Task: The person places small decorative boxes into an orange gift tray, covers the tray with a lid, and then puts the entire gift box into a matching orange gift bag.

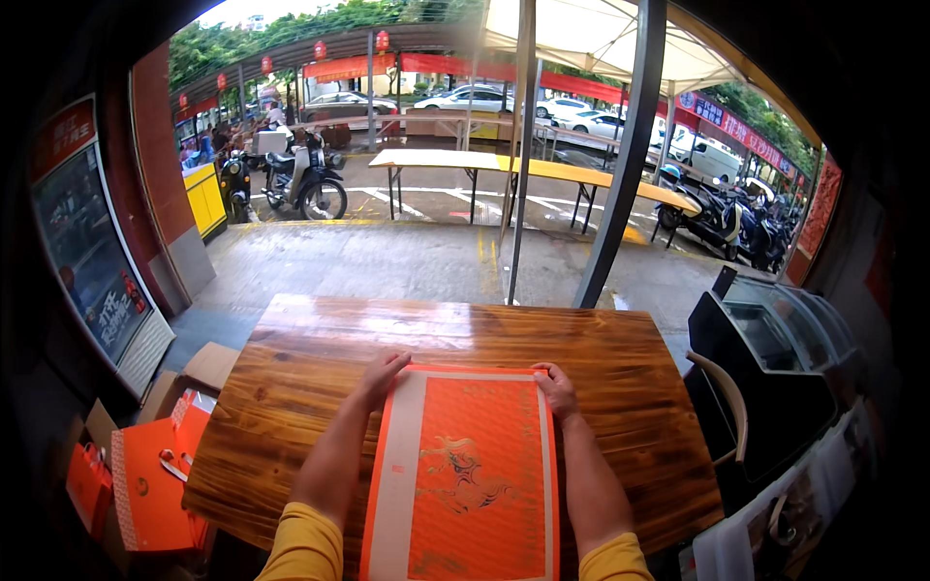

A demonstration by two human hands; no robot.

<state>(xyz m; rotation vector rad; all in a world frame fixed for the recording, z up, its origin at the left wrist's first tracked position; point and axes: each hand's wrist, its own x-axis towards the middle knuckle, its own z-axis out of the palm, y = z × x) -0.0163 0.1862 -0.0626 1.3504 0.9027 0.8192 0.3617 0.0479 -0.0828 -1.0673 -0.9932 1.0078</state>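
A large flat orange gift box [472, 465] with a pale border and a gold and dark printed figure lies in front of me on a varnished wooden table [625, 385]. Its near end runs out of the bottom of the view. My left hand [385, 376] grips the far left corner. Around the far right corner, my right hand [557, 391] has its thumb on the top face and fingers over the edge. The undersides of both grips are hidden.
Orange paper gift bags [149, 486] stand by open cardboard cartons [207, 365] at the table's left. A wooden-backed chair [726, 399] and a glass-topped display freezer [777, 334] stand right. Beyond are a glass-door fridge [94, 254], metal posts [625, 160], folding tables [436, 160] and motorbikes [305, 174].
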